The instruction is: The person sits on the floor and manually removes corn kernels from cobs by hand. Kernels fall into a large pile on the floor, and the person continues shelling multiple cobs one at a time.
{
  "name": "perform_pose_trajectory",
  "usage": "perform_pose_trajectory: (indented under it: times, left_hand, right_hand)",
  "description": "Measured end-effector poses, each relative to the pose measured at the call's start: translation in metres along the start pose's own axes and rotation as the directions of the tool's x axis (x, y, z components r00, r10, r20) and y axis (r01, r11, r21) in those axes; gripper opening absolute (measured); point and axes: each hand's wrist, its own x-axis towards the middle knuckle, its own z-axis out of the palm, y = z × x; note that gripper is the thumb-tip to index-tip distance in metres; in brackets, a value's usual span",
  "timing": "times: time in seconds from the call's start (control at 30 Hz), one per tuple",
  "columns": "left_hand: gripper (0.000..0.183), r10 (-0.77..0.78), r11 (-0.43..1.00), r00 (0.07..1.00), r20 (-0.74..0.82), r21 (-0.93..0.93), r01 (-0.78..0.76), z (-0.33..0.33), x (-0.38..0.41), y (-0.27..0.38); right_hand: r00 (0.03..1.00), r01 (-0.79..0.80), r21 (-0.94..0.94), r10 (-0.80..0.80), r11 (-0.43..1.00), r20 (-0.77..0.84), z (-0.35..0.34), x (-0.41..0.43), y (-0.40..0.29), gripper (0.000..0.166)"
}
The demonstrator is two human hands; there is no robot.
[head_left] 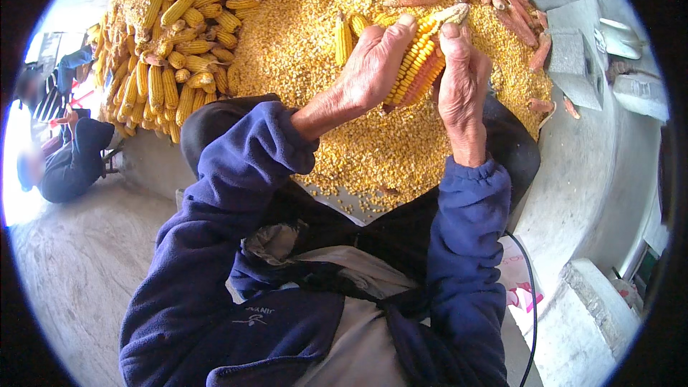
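Note:
My left hand and my right hand both grip a partly shelled ear of corn over the heap of loose kernels. Yellow rows still line the ear's left side, while reddish bare cob shows along its right. Both thumbs press near its upper end. A pale cob end sticks out above my right thumb; whether it belongs to the same ear or a second one is unclear. Just left of the ear, a whole yellow ear lies on the kernels. My fingers on the underside are mostly hidden.
A large pile of unshelled corn ears rises at the left. Bare reddish cobs lie at the upper right, near a concrete block. A black cable runs down on the right. Other people sit at far left.

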Motion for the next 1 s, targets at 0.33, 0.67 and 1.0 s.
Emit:
perform_pose_trajectory:
  times: [0.33, 0.67, 1.0]
  left_hand:
    - [0.044, 0.08, 0.984, 0.997, -0.02, -0.159, -0.082, 0.004, -0.001, -0.004]
    - [0.041, 0.022, 0.992, 0.995, -0.102, -0.123, -0.034, 0.004, -0.002, -0.004]
    - [0.052, -0.036, 0.975, 0.999, 0.034, -0.216, 0.043, -0.002, 0.001, 0.004]
  right_hand:
    - [0.998, 0.026, -0.389, -0.002, 0.921, 0.061, 0.004, 0.003, 0.004, 0.063]
    - [0.993, 0.116, -0.37, -0.116, 0.922, 0.025, 0.005, -0.002, -0.004, 0.052]
    - [0.995, -0.058, -0.441, 0.089, 0.896, 0.048, 0.01, -0.003, -0.002, 0.06]
